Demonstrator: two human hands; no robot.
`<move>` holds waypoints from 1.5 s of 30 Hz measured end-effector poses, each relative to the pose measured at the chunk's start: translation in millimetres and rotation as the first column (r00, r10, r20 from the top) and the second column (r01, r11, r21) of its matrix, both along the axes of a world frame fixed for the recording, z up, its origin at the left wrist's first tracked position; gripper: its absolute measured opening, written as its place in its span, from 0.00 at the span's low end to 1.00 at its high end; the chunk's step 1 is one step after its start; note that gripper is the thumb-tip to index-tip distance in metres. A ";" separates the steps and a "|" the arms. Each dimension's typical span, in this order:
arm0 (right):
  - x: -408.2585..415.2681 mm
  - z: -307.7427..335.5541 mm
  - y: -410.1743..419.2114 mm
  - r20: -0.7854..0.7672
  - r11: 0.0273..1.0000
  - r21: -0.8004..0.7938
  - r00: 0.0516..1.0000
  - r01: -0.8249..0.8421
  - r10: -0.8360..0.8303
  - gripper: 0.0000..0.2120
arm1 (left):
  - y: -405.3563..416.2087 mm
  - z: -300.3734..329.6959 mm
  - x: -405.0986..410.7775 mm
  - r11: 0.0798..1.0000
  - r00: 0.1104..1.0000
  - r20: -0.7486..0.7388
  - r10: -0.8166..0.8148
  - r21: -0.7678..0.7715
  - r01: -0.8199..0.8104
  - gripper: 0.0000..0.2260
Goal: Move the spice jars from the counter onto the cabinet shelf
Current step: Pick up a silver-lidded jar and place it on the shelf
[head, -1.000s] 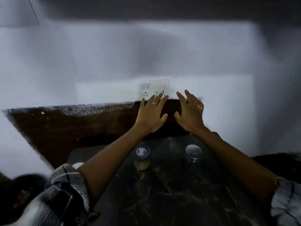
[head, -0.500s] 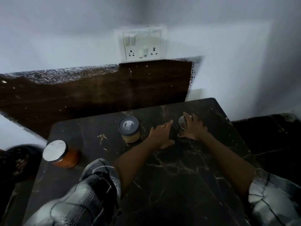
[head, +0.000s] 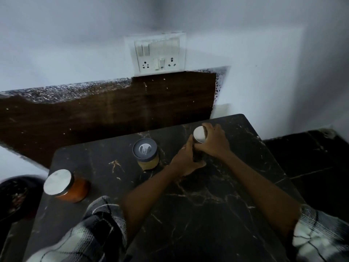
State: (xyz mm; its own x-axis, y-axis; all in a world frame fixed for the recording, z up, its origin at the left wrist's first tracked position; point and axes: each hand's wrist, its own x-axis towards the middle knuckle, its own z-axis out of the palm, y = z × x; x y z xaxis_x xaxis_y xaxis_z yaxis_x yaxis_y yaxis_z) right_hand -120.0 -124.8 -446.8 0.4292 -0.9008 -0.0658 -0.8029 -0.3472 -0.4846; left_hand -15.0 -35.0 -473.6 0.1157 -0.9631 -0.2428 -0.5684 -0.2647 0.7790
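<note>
Hands meet around one dark jar (head: 198, 142) near the far right of the black marble counter (head: 207, 195) — the right hand (head: 214, 141) wraps it below the silver lid, the left hand (head: 186, 160) curls round its lower body, mostly hiding it. Grey-lidded jar (head: 146, 154) and orange jar (head: 65, 185) stand apart, left. Sleeves are cut off — dim throughout.

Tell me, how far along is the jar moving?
Nothing looks finished: no cabinet shelf is in view and all three jars are at the counter. In hand: both hands, left hand and right hand, grip the silver-lidded dark jar. Left waiting: the grey-lidded jar and the orange jar, both standing untouched.
</note>
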 end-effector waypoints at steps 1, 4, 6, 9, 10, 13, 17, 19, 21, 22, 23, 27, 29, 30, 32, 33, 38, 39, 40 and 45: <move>6.8 14.3 2.5 0.007 1.000 -0.005 1.000 -0.006 0.006 0.41 | 2.7 8.1 3.7 0.997 0.998 -0.032 0.046 -0.068 -0.048 0.50; 27.1 65.4 16.2 0.069 0.997 -0.070 0.997 -0.022 0.026 0.43 | 14.1 42.7 14.1 0.946 0.983 -0.085 0.166 -0.266 -0.183 0.48; 39.5 100.0 28.2 0.140 0.994 -0.107 0.989 -0.028 0.043 0.44 | 21.5 70.0 20.0 0.877 0.962 -0.110 0.252 -0.394 -0.275 0.44; 56.2 152.3 46.3 0.226 0.992 -0.105 0.970 -0.066 0.089 0.44 | 34.6 115.3 32.4 0.757 0.915 -0.074 0.397 -0.537 -0.373 0.42; 60.0 167.6 51.6 0.264 0.992 -0.092 0.958 -0.089 0.110 0.43 | 40.1 129.0 36.7 0.729 0.903 -0.063 0.424 -0.569 -0.382 0.41; 67.8 216.7 67.4 0.442 0.986 -0.021 0.883 -0.167 0.159 0.40 | 56.6 173.8 53.9 0.668 0.916 -0.087 0.392 -0.658 -0.348 0.36; 71.7 271.4 91.8 0.806 0.948 0.069 0.578 -0.312 0.131 0.26 | 81.5 239.1 76.5 0.556 0.909 -0.179 0.378 -0.741 -0.377 0.30; 72.6 288.7 103.1 0.883 0.935 0.073 0.459 -0.348 0.102 0.19 | 91.7 271.0 85.3 0.531 0.903 -0.233 0.360 -0.745 -0.404 0.29; 73.6 299.6 115.2 0.894 0.927 0.068 0.435 -0.369 0.108 0.19 | 101.6 304.9 92.6 0.507 0.904 -0.291 0.312 -0.754 -0.417 0.26; 74.2 303.0 121.5 0.894 0.918 0.072 0.433 -0.391 0.114 0.20 | 106.6 321.1 95.3 0.499 0.905 -0.325 0.276 -0.756 -0.423 0.25; 75.3 306.6 128.1 0.902 0.898 0.079 0.414 -0.434 0.120 0.21 | 112.3 336.8 97.8 0.495 0.906 -0.351 0.238 -0.758 -0.424 0.25; 82.3 320.0 150.6 0.964 0.809 0.069 0.249 -0.584 0.097 0.22 | 130.6 373.8 104.5 0.562 0.930 -0.351 0.107 -0.750 -0.348 0.23; 86.7 323.9 158.8 0.968 0.856 -0.003 0.213 -0.517 0.132 0.26 | 136.6 379.8 104.5 0.589 0.937 -0.344 0.061 -0.746 -0.312 0.21; 89.1 324.9 162.6 0.963 0.894 -0.048 0.217 -0.446 0.160 0.26 | 138.1 380.9 103.5 0.596 0.936 -0.348 0.051 -0.742 -0.308 0.20; 92.5 327.6 170.3 0.939 0.950 -0.161 0.256 -0.267 0.230 0.26 | 140.7 383.0 100.1 0.613 0.939 -0.338 0.056 -0.731 -0.300 0.24; 93.4 328.7 173.6 0.918 0.957 -0.225 0.289 -0.185 0.272 0.26 | 142.0 383.9 98.8 0.621 0.941 -0.333 0.059 -0.726 -0.296 0.26; 91.0 331.8 174.8 0.840 0.908 -0.418 0.367 -0.028 0.399 0.30 | 148.5 390.9 92.9 0.628 0.938 -0.345 0.025 -0.725 -0.284 0.25; 89.3 333.2 173.9 0.828 0.900 -0.433 0.375 -0.045 0.417 0.32 | 149.2 391.3 92.0 0.631 0.939 -0.345 0.013 -0.725 -0.275 0.23; 87.8 334.4 173.3 0.811 0.890 -0.450 0.386 -0.069 0.440 0.35 | 149.5 391.5 90.9 0.640 0.941 -0.337 -0.004 -0.724 -0.257 0.19; 82.2 336.4 171.4 0.774 0.873 -0.482 0.431 -0.073 0.464 0.47 | 143.1 394.4 81.5 0.685 0.940 -0.336 -0.063 -0.699 -0.205 0.23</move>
State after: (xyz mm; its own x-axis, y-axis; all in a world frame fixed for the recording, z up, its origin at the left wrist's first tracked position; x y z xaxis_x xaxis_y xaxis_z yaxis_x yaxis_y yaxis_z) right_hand -37.9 46.7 -110.4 0.3102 -0.5975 0.7395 0.1158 -0.7483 -0.6532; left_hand 66.5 108.1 -79.1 0.2390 -0.8435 0.4810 -0.2662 0.4195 0.8679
